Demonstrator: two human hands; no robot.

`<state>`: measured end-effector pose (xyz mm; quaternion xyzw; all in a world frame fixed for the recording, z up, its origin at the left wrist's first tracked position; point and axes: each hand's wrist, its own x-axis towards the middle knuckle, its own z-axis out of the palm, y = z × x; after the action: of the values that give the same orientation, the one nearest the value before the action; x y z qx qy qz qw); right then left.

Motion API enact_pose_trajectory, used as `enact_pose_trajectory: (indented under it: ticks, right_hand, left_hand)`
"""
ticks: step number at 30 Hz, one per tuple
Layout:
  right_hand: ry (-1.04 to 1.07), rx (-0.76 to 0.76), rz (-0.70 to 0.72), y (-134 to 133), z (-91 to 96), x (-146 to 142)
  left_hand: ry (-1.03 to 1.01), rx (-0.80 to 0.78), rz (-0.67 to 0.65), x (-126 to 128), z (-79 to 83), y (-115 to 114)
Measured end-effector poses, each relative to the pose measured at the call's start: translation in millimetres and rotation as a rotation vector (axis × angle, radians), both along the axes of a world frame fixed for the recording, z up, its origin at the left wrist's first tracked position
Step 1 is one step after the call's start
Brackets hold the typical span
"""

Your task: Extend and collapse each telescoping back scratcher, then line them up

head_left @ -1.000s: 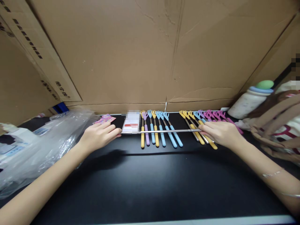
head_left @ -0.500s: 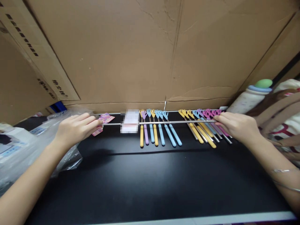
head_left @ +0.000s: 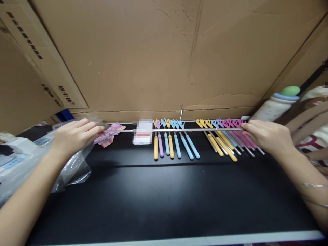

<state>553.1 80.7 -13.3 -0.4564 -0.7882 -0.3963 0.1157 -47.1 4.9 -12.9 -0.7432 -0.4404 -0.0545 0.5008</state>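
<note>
A thin telescopic metal rod [head_left: 197,130] is stretched level between my two hands, above the black tabletop. My left hand [head_left: 77,133] is closed round its left end, and my right hand [head_left: 266,135] pinches the right end. Both ends are hidden in the fingers. Beyond the rod lie back scratchers with small claw heads: a middle group [head_left: 176,145] with yellow, purple and blue handles, and a right group [head_left: 221,145] in yellow, blue, purple and pink, several with bare metal shafts.
Pink printed cards [head_left: 110,133] and a blurred white packet [head_left: 142,133] lie left of the scratchers. Clear plastic bags [head_left: 74,171] cover the table's left side. A white bottle [head_left: 271,107] with a green top stands at right. Cardboard [head_left: 143,61] walls the back.
My hands have moved further apart, and a longer stretch of the rod shows between them. The rod sits slightly higher in view. The scratchers on the table lie as before.
</note>
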Motion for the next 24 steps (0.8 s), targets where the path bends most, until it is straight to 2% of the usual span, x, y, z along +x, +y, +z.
enact_pose_trajectory:
  ticks: [6, 9, 12, 15, 20, 24]
  right_hand:
    - [0.03, 0.011, -0.145, 4.7, 6.9, 23.2]
    - [0.003, 0.035, -0.172, 7.0, 12.3, 29.0]
    - [-0.014, 0.076, -0.202, 8.6, 13.8, 30.8]
    - [-0.014, 0.088, -0.225, 9.0, 10.9, 31.1]
    - [0.041, 0.061, -0.152, 9.0, 3.5, 27.7]
    - [0.08, -0.016, -0.135, 9.9, 2.0, 25.9]
  left_hand:
    - [0.034, 0.119, 0.018, -10.5, 4.8, -1.6]
    - [0.04, 0.142, 0.032, -13.3, 7.4, -2.9]
    - [0.043, 0.165, -0.009, -13.5, 8.1, -4.0]
    - [0.004, 0.125, 0.005, -12.6, 6.8, -4.4]
    - [-0.07, 0.021, 0.052, -16.7, 2.1, -0.9]
    - [-0.148, 0.006, 0.067, -24.3, -0.6, 2.6]
